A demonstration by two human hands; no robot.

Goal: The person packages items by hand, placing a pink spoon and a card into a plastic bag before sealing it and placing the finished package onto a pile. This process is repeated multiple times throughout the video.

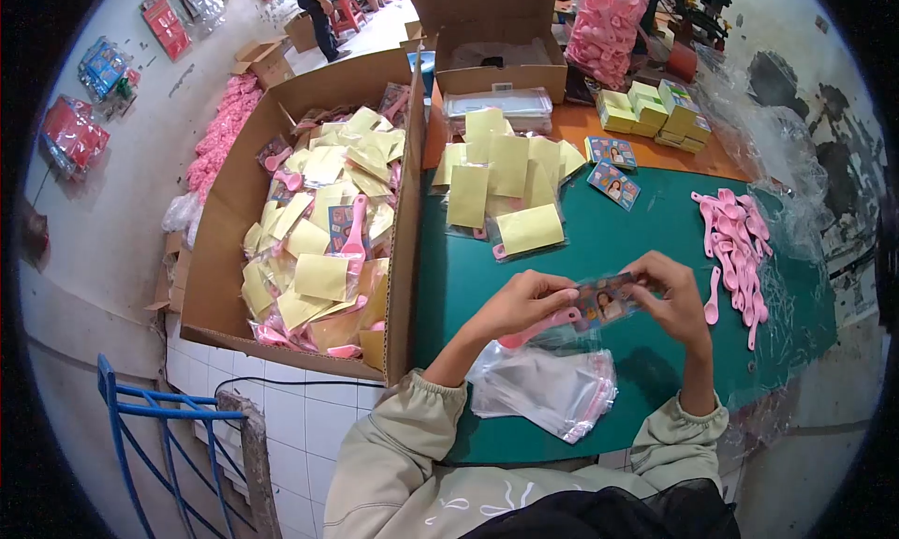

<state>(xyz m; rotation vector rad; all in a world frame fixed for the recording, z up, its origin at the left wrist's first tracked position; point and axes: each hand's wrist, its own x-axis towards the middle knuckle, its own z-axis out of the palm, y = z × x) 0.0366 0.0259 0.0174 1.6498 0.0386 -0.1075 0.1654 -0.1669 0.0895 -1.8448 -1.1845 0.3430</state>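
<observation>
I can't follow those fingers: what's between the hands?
In the head view, a picture card lies between left hand and right hand, beside a spoon.

A blue frame (169, 412) stands at the lower left against a rough post (259, 464), and a black cable (300, 382) runs across the white tiles (281, 417). Red packets (75, 138) and a blue packet (105, 66) hang on the left wall (154, 108). Farther back are a person (316, 16), a red stool (348, 14) and a small carton (269, 64). Clear sheeting (791, 160) drapes at the right, near dark patches (773, 82) on the wall.
</observation>
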